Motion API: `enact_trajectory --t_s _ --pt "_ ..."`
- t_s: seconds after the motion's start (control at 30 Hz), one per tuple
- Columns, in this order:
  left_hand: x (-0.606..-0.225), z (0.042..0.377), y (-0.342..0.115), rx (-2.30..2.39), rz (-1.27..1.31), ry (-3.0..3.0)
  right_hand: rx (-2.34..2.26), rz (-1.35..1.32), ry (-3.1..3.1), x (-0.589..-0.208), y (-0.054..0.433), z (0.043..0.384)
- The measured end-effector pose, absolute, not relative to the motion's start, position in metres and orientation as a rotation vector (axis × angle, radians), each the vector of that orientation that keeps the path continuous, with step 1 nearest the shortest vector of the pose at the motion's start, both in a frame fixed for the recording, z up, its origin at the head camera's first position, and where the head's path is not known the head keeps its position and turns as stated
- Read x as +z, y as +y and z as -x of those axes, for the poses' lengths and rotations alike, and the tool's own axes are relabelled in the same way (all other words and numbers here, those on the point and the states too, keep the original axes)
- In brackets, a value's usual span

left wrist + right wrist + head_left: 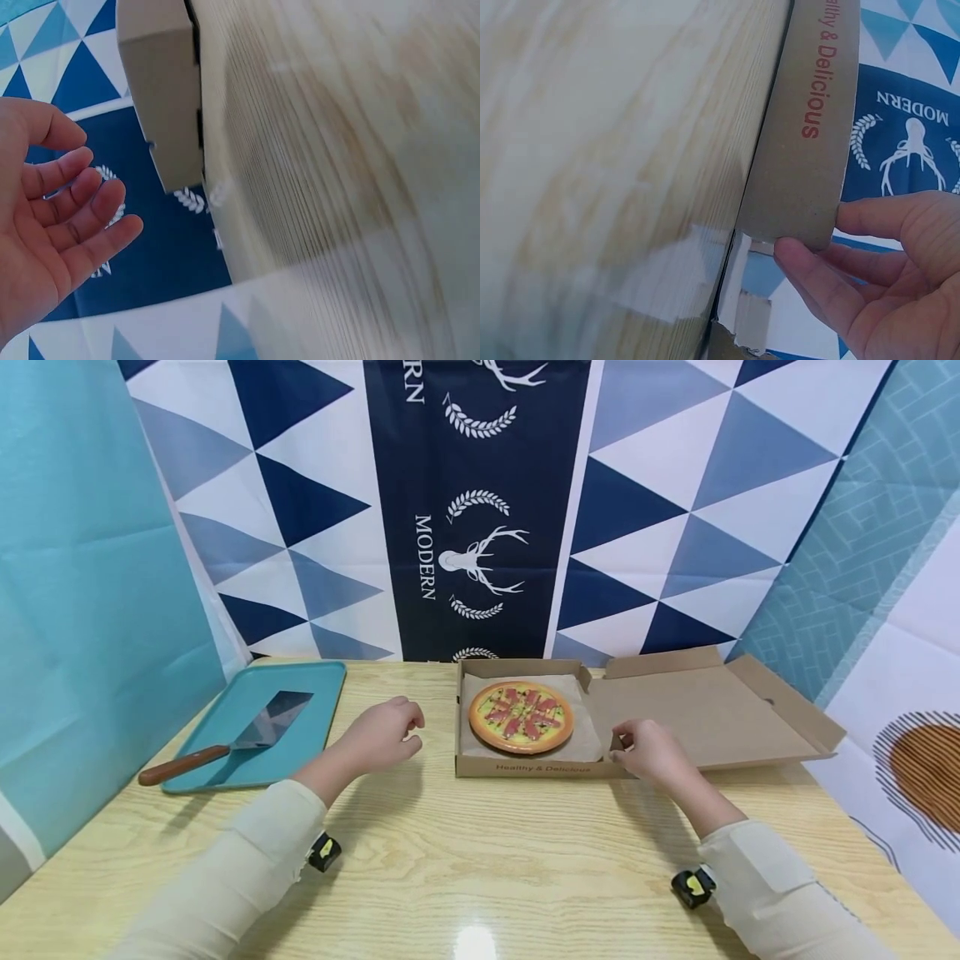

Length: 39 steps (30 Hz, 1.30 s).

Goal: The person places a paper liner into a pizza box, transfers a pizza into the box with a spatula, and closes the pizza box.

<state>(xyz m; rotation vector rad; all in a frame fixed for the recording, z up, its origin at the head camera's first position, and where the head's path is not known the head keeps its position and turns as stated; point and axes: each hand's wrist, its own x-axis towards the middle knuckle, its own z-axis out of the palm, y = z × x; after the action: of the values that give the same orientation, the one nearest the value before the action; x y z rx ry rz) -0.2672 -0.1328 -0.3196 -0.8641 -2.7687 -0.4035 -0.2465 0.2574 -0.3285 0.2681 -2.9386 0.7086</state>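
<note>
A small pizza [521,718] with pink strips of topping lies on paper inside an opened cardboard pizza box [480,767]. The box's lid [690,714] is folded out flat to the right. At the front right corner of the box, my right hand [651,752] pinches the cardboard between thumb and fingers; the right wrist view shows this hand [885,277] at the end of the printed front wall [802,150]. Left of the box, my left hand [378,735] hovers over the table with loosely bent fingers, holding nothing; in its wrist view the hand [67,217] is apart from the box [169,105].
A teal tray [217,718] sits on the left of the wooden table [480,843]. Across it lies a pizza server [258,735], its brown handle jutting over the tray's front left edge. A patterned cloth [476,468] hangs behind the table.
</note>
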Motion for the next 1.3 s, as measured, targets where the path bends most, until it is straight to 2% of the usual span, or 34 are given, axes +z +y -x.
enact_trajectory --t_s 0.3,0.47,0.6,0.8,1.07,1.3 --pt "-0.325 0.276 -0.106 -0.537 0.883 -2.747 0.737 -0.266 -2.938 -0.330 0.260 0.246" --pt "-0.333 0.285 -0.096 -0.698 0.730 -2.807 0.741 -0.274 -2.944 -0.328 0.261 0.244" --pt "-0.337 0.294 -0.089 -0.903 0.530 -2.858 0.754 -0.264 -2.943 -0.327 0.262 0.241" --pt "-0.343 0.301 -0.083 -1.568 0.317 -2.844 0.893 -0.228 -2.903 -0.321 0.270 0.232" --pt "-0.349 0.307 -0.083 -2.099 0.311 -2.751 0.969 -0.161 -2.798 -0.311 0.286 0.223" --pt "-0.348 0.303 -0.079 -2.189 0.256 -2.720 1.029 0.013 -2.633 -0.309 0.302 0.217"
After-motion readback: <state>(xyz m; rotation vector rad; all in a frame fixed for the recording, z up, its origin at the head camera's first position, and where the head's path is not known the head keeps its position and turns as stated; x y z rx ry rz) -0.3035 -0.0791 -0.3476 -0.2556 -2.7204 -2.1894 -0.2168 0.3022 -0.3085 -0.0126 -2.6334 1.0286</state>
